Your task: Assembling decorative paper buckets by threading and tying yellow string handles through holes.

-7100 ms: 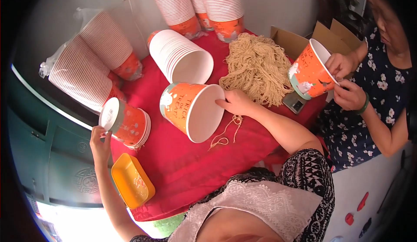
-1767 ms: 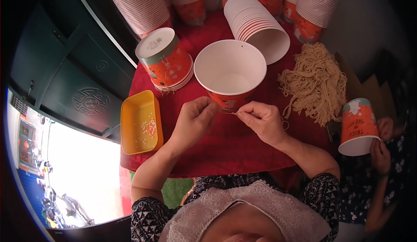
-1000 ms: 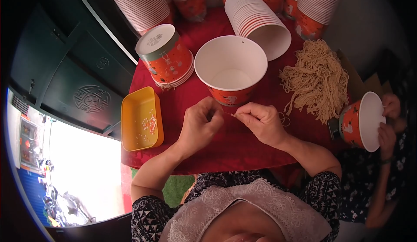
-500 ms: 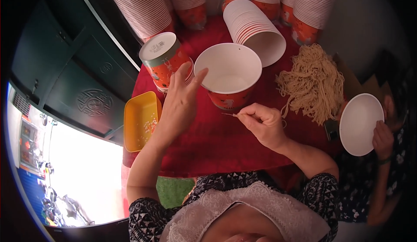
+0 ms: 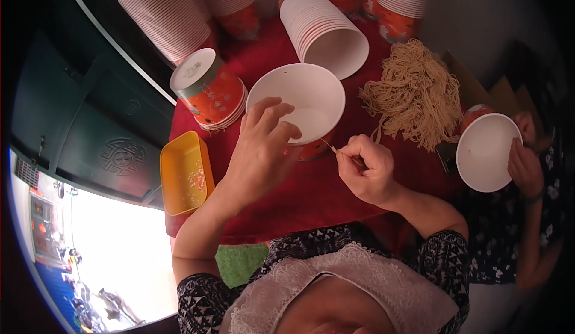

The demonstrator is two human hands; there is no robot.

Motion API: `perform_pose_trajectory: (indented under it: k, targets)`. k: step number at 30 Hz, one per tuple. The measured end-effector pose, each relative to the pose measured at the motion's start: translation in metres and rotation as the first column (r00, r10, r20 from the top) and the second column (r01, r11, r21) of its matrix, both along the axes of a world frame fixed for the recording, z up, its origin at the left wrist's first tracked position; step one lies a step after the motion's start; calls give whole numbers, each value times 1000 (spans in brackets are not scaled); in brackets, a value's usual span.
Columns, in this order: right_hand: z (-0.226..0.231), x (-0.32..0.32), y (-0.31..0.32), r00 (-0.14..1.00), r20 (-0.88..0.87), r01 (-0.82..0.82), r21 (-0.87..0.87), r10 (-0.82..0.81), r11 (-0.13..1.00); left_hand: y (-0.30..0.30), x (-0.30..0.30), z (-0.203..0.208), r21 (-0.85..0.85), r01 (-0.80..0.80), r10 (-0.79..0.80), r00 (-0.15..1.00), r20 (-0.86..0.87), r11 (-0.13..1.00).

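Note:
A white-lined paper bucket [image 5: 323, 103] with a red-orange outside stands before me, its mouth tilted up towards me. My left hand [image 5: 260, 145] is over its near left rim, fingers bent and apart, holding nothing that I can see. Whether a fingertip touches the rim, I cannot tell. Just right of the bucket, my right hand [image 5: 368, 169] pinches a thin cord [image 5: 329, 145], whose tip points at the bucket's near rim. Behind this hand lies a heap of tan cords [image 5: 413, 97].
Upside-down buckets [image 5: 212, 97] stand left, above a yellow tray [image 5: 206, 175] with small beads. A nested bucket stack [image 5: 323, 31] lies behind; tall wrapped stacks [image 5: 162, 19] line the back. At right, another person's hand [image 5: 525, 169] holds a white bucket [image 5: 488, 154].
My left hand has moved right, over the bucket's near rim. My right hand has shifted slightly right, and the cord's tip now points upward to the rim. The whole view has shifted a little.

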State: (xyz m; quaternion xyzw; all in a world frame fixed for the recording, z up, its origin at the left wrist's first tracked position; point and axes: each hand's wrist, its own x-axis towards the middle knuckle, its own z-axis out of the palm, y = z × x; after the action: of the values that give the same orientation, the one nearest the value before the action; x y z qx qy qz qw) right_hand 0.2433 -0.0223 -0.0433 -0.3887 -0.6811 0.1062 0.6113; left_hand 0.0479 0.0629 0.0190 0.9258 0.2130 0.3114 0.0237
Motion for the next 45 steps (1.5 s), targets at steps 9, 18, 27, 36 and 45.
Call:
perform_pose_trajectory:
  k: [9,18,27,36,45]
  targets:
    - [12,-7,-2,999,48,-24,131,18,991,-42,0,7,-748,98,125,964,236,657]
    - [10,-15,-3,983,172,-95,191,62,977,-41,5,-12,-903,270,96,943,318,334]
    - [6,-26,-13,989,29,-135,-173,142,976,-35,-13,-16,-886,160,92,971,220,435]
    - [-2,-29,-18,989,-50,-145,-187,138,972,-25,-23,-5,-707,49,125,973,192,706]
    - [-8,-21,-13,999,36,-36,-111,40,993,-4,-20,16,48,-166,168,985,-42,985]
